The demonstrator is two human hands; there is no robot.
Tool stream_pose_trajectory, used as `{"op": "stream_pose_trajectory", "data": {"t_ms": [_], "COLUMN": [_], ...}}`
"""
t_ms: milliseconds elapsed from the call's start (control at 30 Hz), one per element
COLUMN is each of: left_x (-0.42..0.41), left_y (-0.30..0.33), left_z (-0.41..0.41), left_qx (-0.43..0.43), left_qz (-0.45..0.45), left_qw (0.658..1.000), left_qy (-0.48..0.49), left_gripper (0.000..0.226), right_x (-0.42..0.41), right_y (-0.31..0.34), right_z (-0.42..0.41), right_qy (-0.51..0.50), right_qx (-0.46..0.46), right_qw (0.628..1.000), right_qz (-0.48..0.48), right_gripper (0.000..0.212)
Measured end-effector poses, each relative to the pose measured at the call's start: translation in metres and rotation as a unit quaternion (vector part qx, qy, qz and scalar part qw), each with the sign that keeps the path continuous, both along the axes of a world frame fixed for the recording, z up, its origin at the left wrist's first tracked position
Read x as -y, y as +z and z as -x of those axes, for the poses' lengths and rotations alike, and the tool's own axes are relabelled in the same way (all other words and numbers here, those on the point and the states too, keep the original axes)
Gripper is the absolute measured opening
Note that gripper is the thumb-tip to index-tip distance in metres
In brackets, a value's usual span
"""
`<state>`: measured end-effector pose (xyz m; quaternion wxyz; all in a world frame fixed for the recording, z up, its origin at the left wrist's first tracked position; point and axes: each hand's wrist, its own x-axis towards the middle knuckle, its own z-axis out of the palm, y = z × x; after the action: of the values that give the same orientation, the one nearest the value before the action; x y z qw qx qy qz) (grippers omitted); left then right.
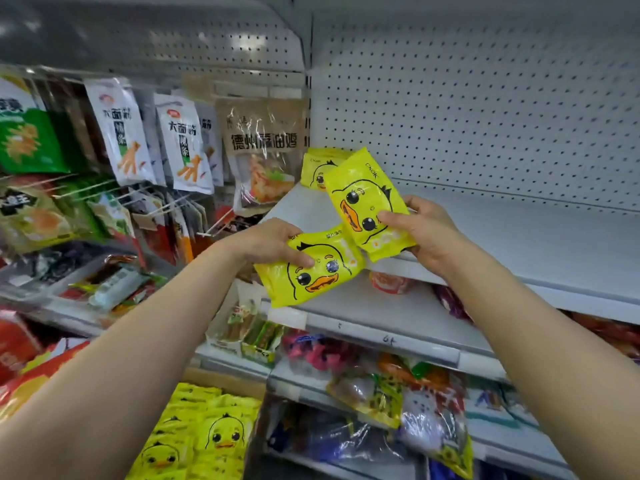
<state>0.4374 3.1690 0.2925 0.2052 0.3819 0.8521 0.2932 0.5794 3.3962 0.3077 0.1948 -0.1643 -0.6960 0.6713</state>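
White store shelf [512, 233] with pegboard back [485, 116]; right hand [427, 233] pinches upper duck packet [367, 199] over the shelf edge, long axis pointing back-left toward shelved packets [313, 168]; left hand [266, 242] grips lower duck packet [311, 275] below the edge, farther off.
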Motion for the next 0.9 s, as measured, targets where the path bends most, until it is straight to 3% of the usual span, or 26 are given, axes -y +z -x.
{"op": "stream_pose_trajectory", "data": {"t_ms": [233,267,367,600,767,900], "left_x": [-0.065,-0.072,-0.095,-0.137,-0.161,-0.169], "left_y": [0.033,0.037,0.045,0.039,0.037,0.036], "left_z": [0.083,0.097,0.138,0.204,0.234,0.245], "left_qx": [-0.006,-0.027,-0.087,-0.117,-0.185,-0.242], "left_qz": [-0.004,0.012,0.073,0.110,0.078,0.029], "left_qw": [1.000,0.999,0.993,0.983,0.974,0.966], "left_qy": [-0.028,-0.034,-0.037,-0.089,-0.107,-0.089], "left_gripper": [0.046,0.053,0.098,0.084,0.078,0.067], "right_x": [-0.054,-0.061,-0.082,-0.104,-0.111,-0.116], "right_y": [0.018,0.021,0.028,0.031,0.029,0.029], "right_z": [0.030,0.037,0.059,0.107,0.130,0.141], "right_qy": [-0.031,-0.043,-0.074,-0.107,-0.118,-0.121], "right_qx": [-0.015,-0.014,-0.013,-0.025,-0.009,0.000], "right_qw": [0.999,0.999,0.997,0.993,0.991,0.991], "right_qz": [-0.017,-0.022,-0.037,-0.050,-0.055,-0.065], "right_gripper": [0.025,0.027,0.027,0.024,0.033,0.027]}}
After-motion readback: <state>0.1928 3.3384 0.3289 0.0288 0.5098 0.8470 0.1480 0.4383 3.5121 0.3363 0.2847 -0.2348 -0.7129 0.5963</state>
